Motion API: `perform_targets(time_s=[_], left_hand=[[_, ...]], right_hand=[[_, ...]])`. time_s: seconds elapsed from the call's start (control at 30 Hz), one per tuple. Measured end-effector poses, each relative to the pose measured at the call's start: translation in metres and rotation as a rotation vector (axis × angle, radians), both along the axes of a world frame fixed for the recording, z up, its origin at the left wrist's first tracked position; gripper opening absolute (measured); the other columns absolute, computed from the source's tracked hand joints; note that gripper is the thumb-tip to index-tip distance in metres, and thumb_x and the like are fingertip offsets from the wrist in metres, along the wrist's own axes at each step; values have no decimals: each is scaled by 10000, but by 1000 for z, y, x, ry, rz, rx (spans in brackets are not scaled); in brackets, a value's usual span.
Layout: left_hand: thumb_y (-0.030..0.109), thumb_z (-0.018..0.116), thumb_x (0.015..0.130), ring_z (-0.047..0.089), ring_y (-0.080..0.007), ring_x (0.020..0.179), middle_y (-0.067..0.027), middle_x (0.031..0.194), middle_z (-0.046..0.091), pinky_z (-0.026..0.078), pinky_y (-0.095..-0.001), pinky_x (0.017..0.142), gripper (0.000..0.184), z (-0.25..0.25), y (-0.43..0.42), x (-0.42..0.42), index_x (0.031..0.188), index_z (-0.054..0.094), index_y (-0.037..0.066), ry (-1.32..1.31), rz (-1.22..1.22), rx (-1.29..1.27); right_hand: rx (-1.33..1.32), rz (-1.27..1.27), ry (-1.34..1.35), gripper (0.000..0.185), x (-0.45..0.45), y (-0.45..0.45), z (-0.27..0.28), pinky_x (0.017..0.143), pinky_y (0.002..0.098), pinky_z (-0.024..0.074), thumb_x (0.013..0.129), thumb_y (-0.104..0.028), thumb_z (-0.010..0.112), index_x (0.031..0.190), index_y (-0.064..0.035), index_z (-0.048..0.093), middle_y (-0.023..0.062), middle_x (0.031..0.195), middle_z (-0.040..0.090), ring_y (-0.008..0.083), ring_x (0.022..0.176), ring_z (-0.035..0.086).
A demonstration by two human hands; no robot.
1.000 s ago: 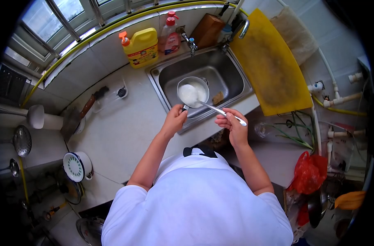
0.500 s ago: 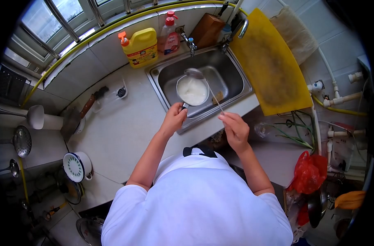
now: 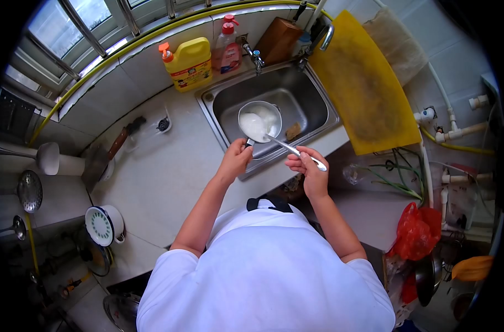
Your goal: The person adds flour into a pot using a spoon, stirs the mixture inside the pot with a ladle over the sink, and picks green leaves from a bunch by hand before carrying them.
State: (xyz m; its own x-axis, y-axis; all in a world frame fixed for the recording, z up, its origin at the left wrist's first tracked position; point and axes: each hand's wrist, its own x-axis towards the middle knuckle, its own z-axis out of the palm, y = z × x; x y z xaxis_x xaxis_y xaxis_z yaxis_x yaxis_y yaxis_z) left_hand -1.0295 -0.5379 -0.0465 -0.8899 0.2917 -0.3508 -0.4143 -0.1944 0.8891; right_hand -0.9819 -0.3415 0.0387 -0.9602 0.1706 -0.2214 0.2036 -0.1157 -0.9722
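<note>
My left hand (image 3: 236,160) is closed around the short dark handle of a small saucepan (image 3: 275,117), held over the near side of the steel sink (image 3: 314,105). Whitish contents lie in the pan; whether they are thin or thick I cannot tell. My right hand (image 3: 312,172) grips the silver handle of a ladle (image 3: 289,146) that slants down into the pan. The ladle's bowl is inside the rim, full of white liquid. A brown lump (image 3: 293,131), maybe a sponge, sits in the sink just right of the pan.
Behind the sink stand a faucet (image 3: 257,60), a yellow jug (image 3: 194,63), a pink pump bottle (image 3: 228,50) and a wooden knife block (image 3: 279,41). A yellow cutting board (image 3: 368,88) leans at right. A cleaver (image 3: 100,160) and an enamel pot (image 3: 113,221) are on the left counter.
The ladle has swung from the pan's far edge into the pan, and its bowl now holds white liquid. My right hand has turned on the handle; my left hand stays put.
</note>
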Motion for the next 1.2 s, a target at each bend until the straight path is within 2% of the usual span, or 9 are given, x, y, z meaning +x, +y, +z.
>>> perform_targets(time_s=[0.13, 0.3, 0.37, 0.47, 0.53, 0.67, 0.77, 0.9, 1.2], left_hand=[[167, 506, 858, 390, -62, 468, 6, 589, 463, 310, -224, 409, 236, 2, -1, 1, 1014, 489, -9, -10, -2, 7], [171, 505, 857, 385, -61, 461, 8, 585, 460, 310, -224, 403, 231, 1, -2, 1, 1005, 490, -6, -20, 5, 9], [168, 505, 855, 386, -60, 458, 10, 582, 459, 306, -223, 400, 222, -3, -3, 1, 995, 489, -4, -8, 13, -10], [188, 506, 874, 350, -35, 457, 36, 598, 427, 278, -196, 388, 220, -4, -4, 2, 1013, 482, 20, -11, -7, 20], [186, 504, 875, 346, -35, 455, 36, 598, 425, 272, -196, 387, 216, -6, -4, 2, 1012, 481, 20, -14, -4, 25], [178, 500, 879, 339, -37, 450, 35, 597, 423, 263, -197, 384, 212, -4, -4, 3, 1019, 479, 20, -16, -1, 27], [175, 502, 878, 337, -36, 447, 34, 596, 422, 266, -196, 382, 215, 0, -4, 5, 1023, 478, 18, -15, 6, 35], [156, 502, 863, 370, -51, 456, 14, 589, 453, 282, -217, 393, 246, -1, -4, 6, 1049, 477, -3, -11, 16, 29], [152, 502, 865, 367, -47, 470, 18, 593, 453, 276, -215, 408, 221, 2, -7, 9, 1021, 481, -3, -4, -4, 36]], right_hand=[[-11, -5, 11, 247, 6, -3, 11, 688, 279, 531, 904, -125, 485, 1070, 46, 547, 166, 893, 637, 215, 764, 658], [225, 55, 217, 251, 8, -1, 29, 713, 282, 522, 918, -145, 478, 1076, 38, 547, 157, 911, 637, 222, 789, 655], [240, 56, 237, 231, 8, 3, 31, 724, 279, 517, 919, -124, 481, 1073, 29, 561, 138, 903, 635, 218, 806, 652], [377, 127, 419, 183, 5, 7, 38, 717, 280, 517, 904, -68, 498, 1033, 27, 587, 120, 880, 630, 214, 810, 649], [596, 258, 539, 146, 5, 11, 41, 698, 267, 507, 875, -2, 513, 979, 31, 611, 119, 862, 625, 203, 789, 645], [770, 446, 608, 207, 8, 3, 52, 593, 253, 474, 781, 60, 554, 972, 16, 624, 140, 805, 619, 201, 680, 618], [835, 547, 582, 225, 11, 1, 48, 572, 259, 470, 767, 62, 556, 972, 4, 626, 136, 810, 619, 217, 663, 612], [921, 546, 601, 215, 10, -3, 44, 568, 298, 484, 748, 50, 570, 946, -8, 630, 134, 821, 623, 259, 659, 608], [1055, 531, 685, 244, 0, -2, 32, 567, 333, 490, 737, 46, 569, 964, -31, 615, 113, 796, 613, 272, 670, 605]])
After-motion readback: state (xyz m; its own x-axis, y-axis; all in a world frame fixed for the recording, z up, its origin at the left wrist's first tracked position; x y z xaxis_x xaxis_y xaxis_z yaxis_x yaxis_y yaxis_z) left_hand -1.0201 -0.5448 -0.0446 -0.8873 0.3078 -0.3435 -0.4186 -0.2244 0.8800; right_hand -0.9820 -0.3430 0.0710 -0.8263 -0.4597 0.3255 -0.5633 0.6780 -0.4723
